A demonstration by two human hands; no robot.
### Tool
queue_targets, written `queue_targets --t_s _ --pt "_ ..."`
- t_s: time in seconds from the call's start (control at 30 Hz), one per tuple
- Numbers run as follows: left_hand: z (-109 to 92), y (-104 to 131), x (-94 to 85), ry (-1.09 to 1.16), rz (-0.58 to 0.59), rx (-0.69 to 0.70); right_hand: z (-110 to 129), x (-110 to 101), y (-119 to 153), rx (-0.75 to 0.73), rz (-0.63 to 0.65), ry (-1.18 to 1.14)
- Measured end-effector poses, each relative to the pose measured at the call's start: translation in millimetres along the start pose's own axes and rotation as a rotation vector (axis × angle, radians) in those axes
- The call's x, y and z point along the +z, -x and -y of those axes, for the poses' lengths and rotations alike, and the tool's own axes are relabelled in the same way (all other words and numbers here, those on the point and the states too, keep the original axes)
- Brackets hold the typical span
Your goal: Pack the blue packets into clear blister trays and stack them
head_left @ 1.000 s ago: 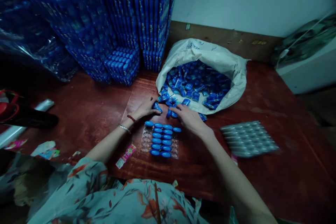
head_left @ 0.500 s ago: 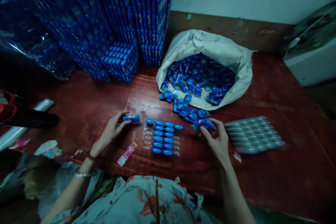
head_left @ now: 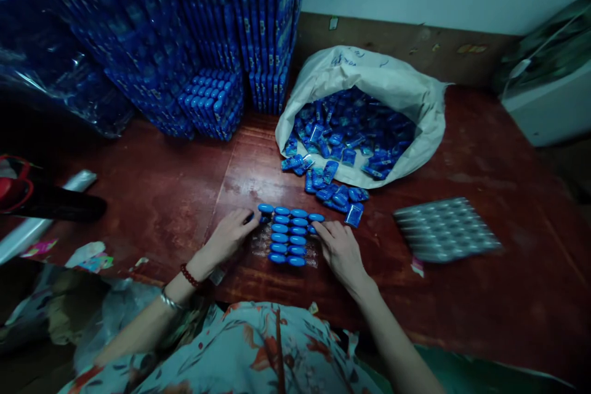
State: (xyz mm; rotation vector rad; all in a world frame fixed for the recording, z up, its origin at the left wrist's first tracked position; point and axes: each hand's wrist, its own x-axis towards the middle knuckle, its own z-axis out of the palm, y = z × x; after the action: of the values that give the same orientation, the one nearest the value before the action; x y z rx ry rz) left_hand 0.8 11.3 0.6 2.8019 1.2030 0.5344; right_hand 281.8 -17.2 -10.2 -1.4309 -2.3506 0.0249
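Note:
A clear plastic tray [head_left: 261,246] lies on the table in front of me, with blue oval packs [head_left: 289,238] filling its two middle columns and its far row. At the tray's left side, my left hand [head_left: 233,231] has its fingers closed on a blue pack near the far left corner. My right hand [head_left: 337,246] is at the right side, fingers pinched on a blue pack just below the far right one. Loose blue packs [head_left: 339,194] lie beyond the tray, in front of an open white sack [head_left: 392,71] full of them.
Stacked clear trays [head_left: 447,231] lie at the right. Tall stacks of blue packs [head_left: 263,24] stand at the back left. A dark bottle [head_left: 60,204] with a red lid and a plastic roll [head_left: 28,237] lie at the far left.
Both hands have moved inward to the tray's sides, bringing blue packs to the second row. One loose pack now lies where my right hand was.

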Motion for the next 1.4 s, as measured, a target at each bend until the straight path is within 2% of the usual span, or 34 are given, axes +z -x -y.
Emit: queue_targets --t_s 0.13,0.27,0.37,0.5,0.6,0.67,0.73,0.87,0.93,1.03,1.1,1.13,1.17,1.27,1.3,1.33,1.4 --pt "-10.4 -23.5 -7.9 -0.113 0.219 0.14 1.7 -10.3 -11.6 -0.081 0.138 0.174" --pt "-13.5 -43.3 -5.3 -0.147 0.332 0.206 2.4 -3.3 -10.9 -0.081 0.154 0.254" --pt "-6.0 -41.4 -0.1 -0.155 0.285 0.192 3.6 6.2 1.0 -0.054 0.057 0.263" --pt "2.5 -24.4 1.7 -0.126 0.087 0.132 7.7 7.7 13.3 0.061 -0.13 0.163" --pt "1.7 -22.1 -0.7 -0.055 -0.072 0.042 11.4 2.8 2.8 0.218 -0.263 0.063" --pt "-1.0 -29.5 0.5 0.042 -0.138 -0.036 13.2 4.0 -13.6 0.313 -0.268 -0.016" --pt "-4.2 -39.8 6.6 0.169 -0.12 -0.129 13.9 10.6 -30.6 0.365 -0.174 -0.08" --pt "-7.6 -51.0 23.2 0.425 0.052 -0.259 11.0 25.7 -44.7 0.363 0.047 -0.181" --pt "-5.0 -52.2 24.8 0.518 0.088 -0.286 6.1 26.1 -41.5 0.317 0.057 -0.249" --pt "5.8 -63.0 17.6 0.629 0.05 -0.311 -10.1 16.9 -36.9 0.315 -0.082 -0.337" --pt "15.5 -82.0 13.6 0.655 0.002 -0.284 -26.7 8.1 -39.9 0.372 -0.176 -0.301" --pt "19.9 -94.7 13.8 0.643 0.006 -0.239 -35.3 4.0 -43.6 0.374 -0.161 -0.245" --pt "23.2 -108.7 16.1 0.615 0.046 -0.166 -43.1 0.5 -48.4 0.348 -0.096 -0.173" --pt "23.5 -150.0 33.2 0.431 0.29 0.111 -57.0 -3.7 -65.3 0.215 0.212 0.061" --pt "20.5 -161.4 40.7 0.338 0.355 0.173 -58.5 -2.7 -70.4 0.189 0.272 0.123" --pt "16.9 -171.1 48.0 0.242 0.394 0.206 -59.3 -0.7 -74.6 0.177 0.299 0.164" --pt "9.7 -185.5 60.1 0.09 0.419 0.213 -60.9 5.0 -78.9 0.183 0.276 0.165"
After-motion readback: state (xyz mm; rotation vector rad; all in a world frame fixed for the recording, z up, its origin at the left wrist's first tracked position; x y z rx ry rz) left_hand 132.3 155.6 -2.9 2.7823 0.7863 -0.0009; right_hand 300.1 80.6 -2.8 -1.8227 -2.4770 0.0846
